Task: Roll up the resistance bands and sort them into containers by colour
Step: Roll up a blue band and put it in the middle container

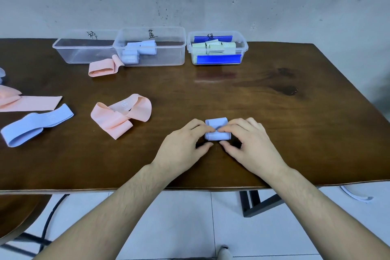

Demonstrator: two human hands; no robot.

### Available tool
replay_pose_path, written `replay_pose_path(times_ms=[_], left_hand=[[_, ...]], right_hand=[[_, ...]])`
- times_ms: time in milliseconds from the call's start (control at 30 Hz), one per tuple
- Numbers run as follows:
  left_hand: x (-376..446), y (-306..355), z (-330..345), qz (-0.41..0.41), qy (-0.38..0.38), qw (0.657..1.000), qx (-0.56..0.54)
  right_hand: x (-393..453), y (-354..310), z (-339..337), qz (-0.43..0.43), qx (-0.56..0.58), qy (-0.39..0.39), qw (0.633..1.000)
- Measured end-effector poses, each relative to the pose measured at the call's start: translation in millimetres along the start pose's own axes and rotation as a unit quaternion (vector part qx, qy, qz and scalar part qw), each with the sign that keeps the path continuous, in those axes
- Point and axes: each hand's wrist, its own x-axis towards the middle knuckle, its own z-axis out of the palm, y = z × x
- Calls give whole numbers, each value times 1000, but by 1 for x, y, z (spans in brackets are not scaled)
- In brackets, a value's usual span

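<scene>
Near the surface's (253, 95) front edge, both my hands, left (185, 145) and right (251, 143), pinch the blue band (217, 131) so its roll stays tight for the middle box (168, 57).

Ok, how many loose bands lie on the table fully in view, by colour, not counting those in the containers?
Pink: 2, the far pink band and the near pink band
Blue: 2, the flat blue band and the rolled blue band, pinched by the left hand and right hand
Total: 4
Pieces cut off at the left edge are not counted.
</scene>
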Motion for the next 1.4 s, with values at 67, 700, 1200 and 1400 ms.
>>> replay_pose_path(times_ms=[67,700,1200,1400], left_hand=[[3,1,1,-4,-2,1000,-2],[-31,11,-2,35,6,999,-18],[-23,17,-2,56,12,998,-11],[-19,13,0,41,15,999,3]], right_hand=[[4,-1,0,-5,6,0,1000],[-32,-3,-8,-70,32,35,996],[-27,-1,-3,-49,23,33,998],[-26,-3,-5,-35,-8,33,999]])
